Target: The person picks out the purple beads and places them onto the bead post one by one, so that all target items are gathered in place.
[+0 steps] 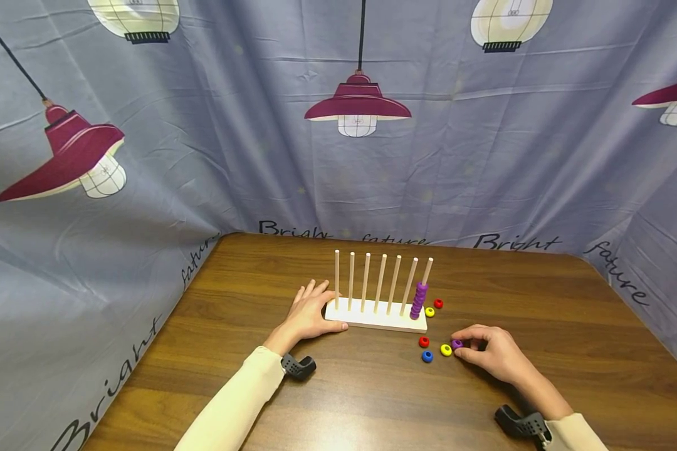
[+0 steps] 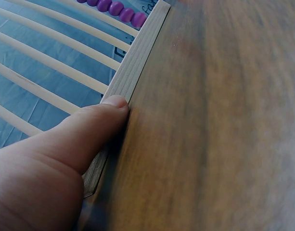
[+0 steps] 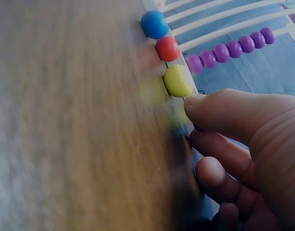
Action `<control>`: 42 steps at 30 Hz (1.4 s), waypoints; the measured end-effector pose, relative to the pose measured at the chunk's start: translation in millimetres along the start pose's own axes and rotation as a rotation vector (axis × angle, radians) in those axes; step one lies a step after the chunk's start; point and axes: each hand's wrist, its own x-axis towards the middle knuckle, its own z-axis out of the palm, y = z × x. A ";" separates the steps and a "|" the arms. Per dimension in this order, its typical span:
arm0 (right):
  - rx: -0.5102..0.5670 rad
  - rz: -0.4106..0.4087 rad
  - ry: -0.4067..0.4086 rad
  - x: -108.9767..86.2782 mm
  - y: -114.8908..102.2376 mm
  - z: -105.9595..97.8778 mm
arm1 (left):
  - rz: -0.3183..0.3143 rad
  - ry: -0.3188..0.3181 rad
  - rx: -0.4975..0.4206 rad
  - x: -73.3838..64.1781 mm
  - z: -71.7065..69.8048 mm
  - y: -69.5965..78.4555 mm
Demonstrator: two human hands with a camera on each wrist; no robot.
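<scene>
A pale wooden peg stand [image 1: 372, 321] has a row of several upright pegs. My left hand [image 1: 307, 315] grips its left end, thumb along the front edge and fingers behind. In the left wrist view the thumb [image 2: 96, 122] presses the base's front side. Several purple beads [image 1: 419, 300] are stacked on the rightmost peg. Right of the stand, my right hand [image 1: 495, 352] pinches a loose purple bead [image 1: 457, 344] between thumb and forefinger at the tabletop. That bead is mostly hidden behind the thumb in the right wrist view. A yellow bead [image 1: 446, 350] lies just left of it.
A red bead [image 1: 424, 342] and a blue bead [image 1: 427, 356] lie in front of the stand's right end. Beyond that end are another yellow bead [image 1: 430, 312] and red bead [image 1: 439, 304]. The brown wooden table [image 1: 361, 401] ends at a printed curtain [image 1: 429, 188].
</scene>
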 end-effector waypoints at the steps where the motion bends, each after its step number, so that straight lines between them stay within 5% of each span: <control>1: -0.002 0.022 -0.007 0.1 -0.3 -0.6 | 0.001 0.001 -0.001 0.0 -0.2 0.3; 7: -0.017 0.115 -0.050 1.3 -1.6 -3.6 | 0.006 0.001 0.007 0.4 -0.1 0.3; 25: 0.013 0.139 -0.079 14.9 -10.4 -12.6 | -0.006 -0.002 -0.003 -1.0 -0.5 0.8; 42: -0.057 0.004 0.050 57.8 -45.6 -50.3 | 0.006 0.001 -0.004 -1.7 -1.8 1.8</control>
